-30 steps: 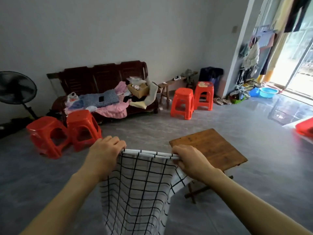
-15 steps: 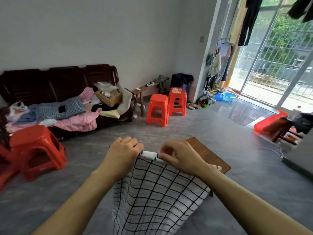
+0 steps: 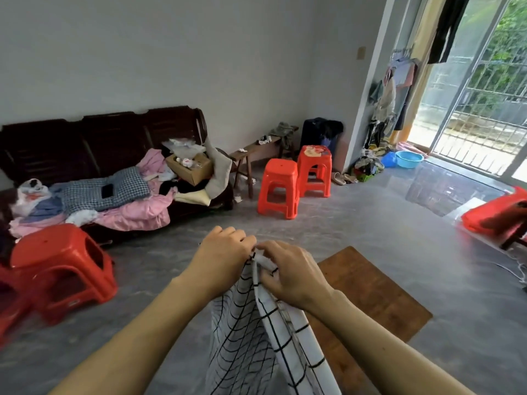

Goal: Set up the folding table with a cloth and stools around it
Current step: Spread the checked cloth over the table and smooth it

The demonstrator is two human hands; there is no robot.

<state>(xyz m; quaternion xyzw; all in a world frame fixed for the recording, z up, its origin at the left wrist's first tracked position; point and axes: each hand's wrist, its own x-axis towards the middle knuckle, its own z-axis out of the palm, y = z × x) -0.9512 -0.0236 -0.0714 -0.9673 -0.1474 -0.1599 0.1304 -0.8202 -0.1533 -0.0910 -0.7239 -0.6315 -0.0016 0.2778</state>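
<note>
A white cloth with a black grid hangs down in front of me, gathered at its top edge. My left hand and my right hand both pinch that top edge, knuckles nearly touching. The brown wooden folding table stands unfolded and bare just right of and behind my right hand. Two orange plastic stools stand together near the far wall. Another orange stool sits at the left by the sofa, with part of one more at the left edge.
A dark sofa piled with clothes and a cardboard box lines the back wall. A wooden bench and a dark suitcase stand beyond the stools. A blue basin sits by the open sliding door. Red plastic furniture lies at the right.
My hands have come together along the cloth's top edge, bunching it. The view has swung right, toward the door; the table now sits right of my right hand.
</note>
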